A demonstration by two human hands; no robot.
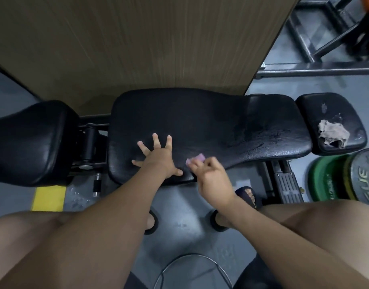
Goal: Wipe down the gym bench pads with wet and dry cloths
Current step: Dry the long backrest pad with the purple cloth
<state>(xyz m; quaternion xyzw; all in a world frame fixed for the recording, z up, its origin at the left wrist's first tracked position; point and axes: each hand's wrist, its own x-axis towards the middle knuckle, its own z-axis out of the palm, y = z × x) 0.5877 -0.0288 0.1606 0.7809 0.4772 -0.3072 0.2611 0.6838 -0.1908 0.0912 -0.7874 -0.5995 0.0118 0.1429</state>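
Left hand: my left hand [158,157] lies flat with fingers spread on the middle pad [200,122] near its front edge, holding nothing.
Right hand: my right hand [212,176] pinches the pink cloth [197,159] at that front edge, beside my left thumb.
Doing it well: I'd brace with the left and wipe in overlapping strokes from front edge to back.
Pads: three, counting the left pad [29,138] and the small right pad [316,109].
Cloths: two; the beige cloth [333,133] lies crumpled on the small right pad.

Mostly hidden under right hand [212,178]: pink cloth [197,158].
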